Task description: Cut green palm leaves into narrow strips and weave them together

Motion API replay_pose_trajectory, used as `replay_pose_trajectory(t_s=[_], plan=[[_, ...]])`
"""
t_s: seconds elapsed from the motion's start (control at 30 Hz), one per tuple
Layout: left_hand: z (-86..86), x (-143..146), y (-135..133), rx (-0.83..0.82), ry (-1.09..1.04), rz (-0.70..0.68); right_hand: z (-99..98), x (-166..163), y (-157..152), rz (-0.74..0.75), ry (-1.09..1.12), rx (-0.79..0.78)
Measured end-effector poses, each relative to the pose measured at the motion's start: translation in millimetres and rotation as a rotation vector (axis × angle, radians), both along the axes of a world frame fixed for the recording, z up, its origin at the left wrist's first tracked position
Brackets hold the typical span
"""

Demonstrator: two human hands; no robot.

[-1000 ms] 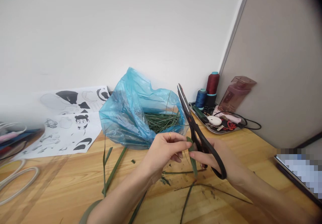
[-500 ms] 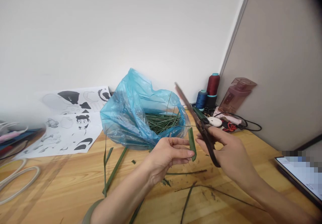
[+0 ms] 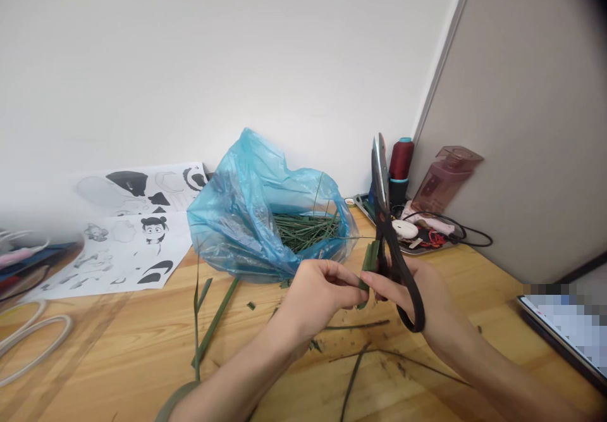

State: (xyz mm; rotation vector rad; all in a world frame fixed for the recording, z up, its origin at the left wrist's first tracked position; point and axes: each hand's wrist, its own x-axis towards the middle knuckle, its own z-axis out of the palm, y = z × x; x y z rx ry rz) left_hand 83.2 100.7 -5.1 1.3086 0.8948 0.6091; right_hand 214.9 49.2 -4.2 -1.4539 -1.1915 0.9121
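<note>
A short piece of green leaf stands upright, pinched at its lower end by my left hand. My right hand holds black-handled scissors, blades pointing up, and its thumb or finger presses against the leaf piece as well. The scissor blades look closed and stand behind the leaf, apart from its top. Beyond my hands lies a blue plastic bag, its mouth open toward me, with thin green leaf strips inside.
Leaf strips and scraps lie on the wooden table. Printed sheets and a white cable are at left. Thread spools, a pinkish bottle and a tray of small items stand back right; a phone lies right.
My right hand has come in to touch the leaf piece. The scissors have swung from leaning left to nearly upright, and the leaf piece has shifted slightly right.
</note>
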Motion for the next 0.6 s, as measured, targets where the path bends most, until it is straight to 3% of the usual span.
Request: replay_pose_trajectory(t_s=[0.33, 0.6], plan=[[-1.8, 2.5, -5.2, -0.142, -0.075, -0.005, -8.6, 4.7, 3.4, 0.021, -0.031, -0.007], [-9.2, 5.8, -2.6, 0.073, 0.03, 0.022, -14.6, -0.3, 2.4, 0.044, 0.058, -0.025]])
